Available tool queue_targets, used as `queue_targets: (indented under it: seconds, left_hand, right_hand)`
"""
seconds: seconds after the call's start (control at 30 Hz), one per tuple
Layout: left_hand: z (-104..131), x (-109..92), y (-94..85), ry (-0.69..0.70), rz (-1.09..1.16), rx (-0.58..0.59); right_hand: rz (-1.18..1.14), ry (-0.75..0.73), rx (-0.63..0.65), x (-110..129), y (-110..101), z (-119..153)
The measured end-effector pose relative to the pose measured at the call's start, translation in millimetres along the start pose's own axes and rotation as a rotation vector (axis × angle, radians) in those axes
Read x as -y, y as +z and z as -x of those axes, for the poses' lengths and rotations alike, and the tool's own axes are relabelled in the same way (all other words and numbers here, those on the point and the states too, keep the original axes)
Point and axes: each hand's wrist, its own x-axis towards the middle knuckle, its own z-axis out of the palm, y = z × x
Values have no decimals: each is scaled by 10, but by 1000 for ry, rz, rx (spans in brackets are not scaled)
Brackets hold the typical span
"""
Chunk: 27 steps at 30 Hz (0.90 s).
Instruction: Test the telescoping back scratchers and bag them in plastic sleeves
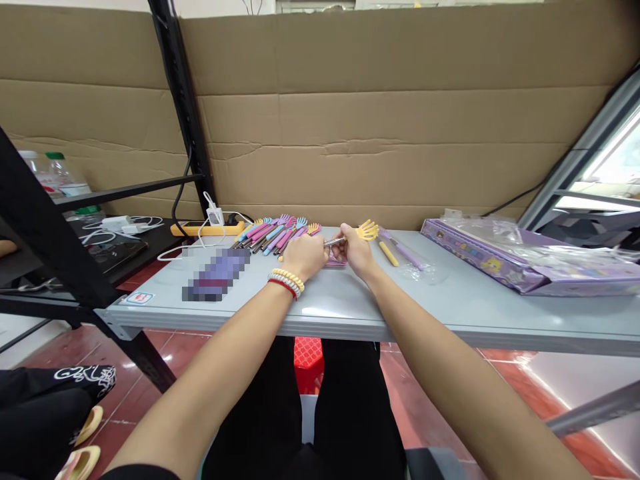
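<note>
Both hands meet over the middle of the grey table (345,313). My right hand (356,252) is closed round a back scratcher with a yellow hand-shaped head (367,231), which sticks out to the right. Its thin metal rod shows between the two hands. My left hand (305,257) is wrapped round the other end of the same back scratcher; most of that end is hidden. Just left of it lies a row of back scratchers (275,233) in pink, blue, purple and yellow. Something pink lies under the hands, mostly covered.
Right of my hands are a yellow handle (388,254) and a purple handle (409,256) by clear plastic wrapping. A purple box (500,263) holding clear plastic stands further right. A yellow power strip (207,229) with white cables is at the left, near a blurred-out purple rectangle (216,275).
</note>
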Motion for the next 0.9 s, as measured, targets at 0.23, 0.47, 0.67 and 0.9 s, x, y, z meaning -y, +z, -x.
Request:
queue_targets:
  seconds: [0.23,0.47,0.67,0.9]
  left_hand:
    - [-6,21,29,12,32,5]
    - [-23,144,11,14,-38,19]
    - [-32,207,-7,5,-48,39]
    - [-8,98,39,6,96,-3]
  right_hand:
    - [-73,-113,-252,36,-142,-91]
    - [-283,-70,-557,161,-444,-175]
    - [-311,-87,-682,246,-688,-171]
    - [-151,-63,-328,107,-470,-132]
